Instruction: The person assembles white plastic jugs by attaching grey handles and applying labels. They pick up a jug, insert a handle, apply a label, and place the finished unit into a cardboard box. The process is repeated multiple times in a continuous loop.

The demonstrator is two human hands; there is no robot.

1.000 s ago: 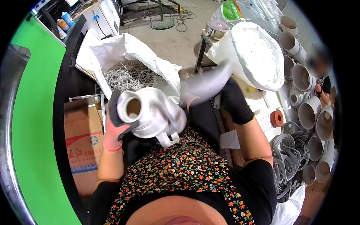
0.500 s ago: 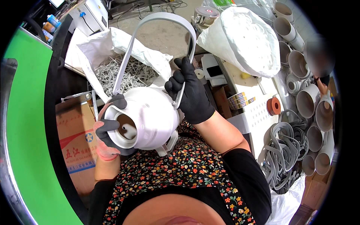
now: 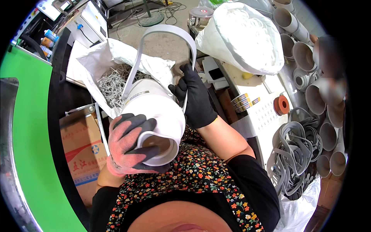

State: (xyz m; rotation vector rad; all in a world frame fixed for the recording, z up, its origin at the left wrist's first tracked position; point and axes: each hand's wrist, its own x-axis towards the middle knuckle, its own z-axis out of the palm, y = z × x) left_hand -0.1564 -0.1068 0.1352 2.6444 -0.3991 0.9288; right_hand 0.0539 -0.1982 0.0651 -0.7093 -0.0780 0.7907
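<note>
A white plastic thermos jug shell lies tilted in front of my apron, its round open mouth facing me. A light grey curved carry handle arches from the far part of the shell. My left hand, in a pink and black glove, is closed round the rim with its fingers spread over the side and mouth. My right hand, in a black glove, pinches the right leg of the carry handle beside the shell. Its palm and part of the grip are hidden.
Beyond the jug stands a white sack of thin grey pieces. To the right are a sack of white rings, an orange-brown tape roll, grey handles and stacked tubular shells. A person is at far right; a green surface lies left.
The jug has turned, its mouth swinging right and toward me. My left hand has moved right with the rim, its back now showing. My right hand stays at the carry handle.
</note>
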